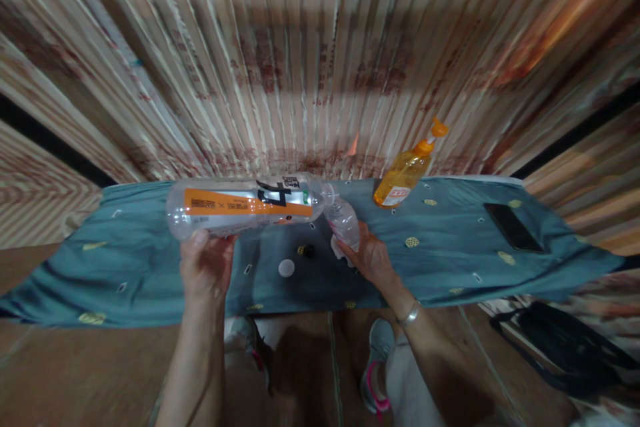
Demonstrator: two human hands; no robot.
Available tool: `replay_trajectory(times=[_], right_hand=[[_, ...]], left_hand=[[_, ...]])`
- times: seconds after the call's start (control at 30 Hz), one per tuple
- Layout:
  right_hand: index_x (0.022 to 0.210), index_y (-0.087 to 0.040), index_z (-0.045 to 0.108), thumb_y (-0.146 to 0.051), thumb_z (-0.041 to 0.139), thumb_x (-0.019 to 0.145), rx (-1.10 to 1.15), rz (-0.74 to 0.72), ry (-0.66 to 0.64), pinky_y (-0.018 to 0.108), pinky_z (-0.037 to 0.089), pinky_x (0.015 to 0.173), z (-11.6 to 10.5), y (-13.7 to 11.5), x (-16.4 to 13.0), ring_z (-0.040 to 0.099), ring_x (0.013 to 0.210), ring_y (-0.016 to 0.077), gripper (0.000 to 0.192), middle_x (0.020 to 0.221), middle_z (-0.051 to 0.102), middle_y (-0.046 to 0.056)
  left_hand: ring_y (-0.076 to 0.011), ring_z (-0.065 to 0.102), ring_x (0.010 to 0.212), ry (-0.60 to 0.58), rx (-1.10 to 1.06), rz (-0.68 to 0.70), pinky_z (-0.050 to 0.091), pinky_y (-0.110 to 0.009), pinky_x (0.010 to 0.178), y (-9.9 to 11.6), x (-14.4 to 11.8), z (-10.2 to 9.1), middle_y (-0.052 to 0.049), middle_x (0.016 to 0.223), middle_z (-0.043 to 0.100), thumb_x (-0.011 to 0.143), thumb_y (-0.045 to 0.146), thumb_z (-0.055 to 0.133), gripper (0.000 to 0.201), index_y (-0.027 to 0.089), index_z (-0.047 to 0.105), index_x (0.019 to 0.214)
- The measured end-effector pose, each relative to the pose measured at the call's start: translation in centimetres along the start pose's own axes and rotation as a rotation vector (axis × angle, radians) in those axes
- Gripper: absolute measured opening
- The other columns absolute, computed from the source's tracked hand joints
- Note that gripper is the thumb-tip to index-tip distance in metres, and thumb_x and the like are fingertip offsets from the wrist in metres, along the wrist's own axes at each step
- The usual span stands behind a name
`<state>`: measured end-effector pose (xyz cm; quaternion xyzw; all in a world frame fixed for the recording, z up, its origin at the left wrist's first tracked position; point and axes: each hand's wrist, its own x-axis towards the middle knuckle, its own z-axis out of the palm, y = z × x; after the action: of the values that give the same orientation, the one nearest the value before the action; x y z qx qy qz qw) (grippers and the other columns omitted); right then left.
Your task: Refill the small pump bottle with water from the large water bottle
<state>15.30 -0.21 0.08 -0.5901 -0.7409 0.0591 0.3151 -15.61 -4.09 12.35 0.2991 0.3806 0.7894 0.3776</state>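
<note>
Fingers [200, 240] tip large bottle [245, 205] into small bottle [345, 221]

Clear bottle [245, 205] with orange-and-black label, orange dispenser bottle [404, 177], teal cloth [450, 260] with seemingly yellow motifs

Narrow table under a teal cloth [150, 267], orange pump bottle [404, 177], black phone [513, 227], white cap [287, 268], small black cap [309, 251]

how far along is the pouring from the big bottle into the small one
Done: both caps look off, a white cap and a black cap lying on the teal cloth. In hand: the left hand tips the large clear orange-labelled plastic bottle mouth to mouth with the small clear plastic bottle in the right hand. Left: recapping; fill levels are unreadable.
</note>
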Motion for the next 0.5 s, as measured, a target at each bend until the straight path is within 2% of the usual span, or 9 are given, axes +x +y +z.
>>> replay_trajectory(times=[0.2,0.3,0.5], right_hand=[[0.147,-0.022,0.058,-0.054,0.062,0.104,0.027,-0.013,0.047,0.057,0.069,0.079,0.43,0.12,-0.21,0.079,0.092,0.0346,0.053,0.102,0.080,0.017],[0.146,-0.021,0.059,-0.054,0.058,0.106,0.029,-0.039,0.055,0.056,0.069,0.079,0.49,0.04,-0.25,0.079,0.091,0.0342,0.052,0.102,0.081,0.018],[0.147,-0.021,0.059,-0.056,0.057,0.106,0.013,-0.039,0.085,0.056,0.069,0.079,0.45,-0.32,-0.26,0.080,0.091,0.0346,0.053,0.104,0.081,0.019]], left_hand=[[-0.0275,0.079,0.094,0.073,-0.016,-0.030,0.066,-0.037,0.079,-0.15,0.27,-0.20,-0.002,0.091,0.083,0.054,0.048,0.094,0.048,0.030,0.076,0.095],[-0.0262,0.079,0.088,0.095,-0.028,-0.032,0.067,-0.036,0.075,-0.11,0.31,-0.11,-0.001,0.090,0.082,0.053,0.045,0.094,0.048,0.031,0.076,0.095],[-0.0308,0.080,0.094,0.051,-0.014,-0.003,0.067,-0.041,0.077,-0.06,0.40,-0.04,-0.003,0.093,0.082,0.056,0.046,0.093,0.048,0.031,0.076,0.097]])
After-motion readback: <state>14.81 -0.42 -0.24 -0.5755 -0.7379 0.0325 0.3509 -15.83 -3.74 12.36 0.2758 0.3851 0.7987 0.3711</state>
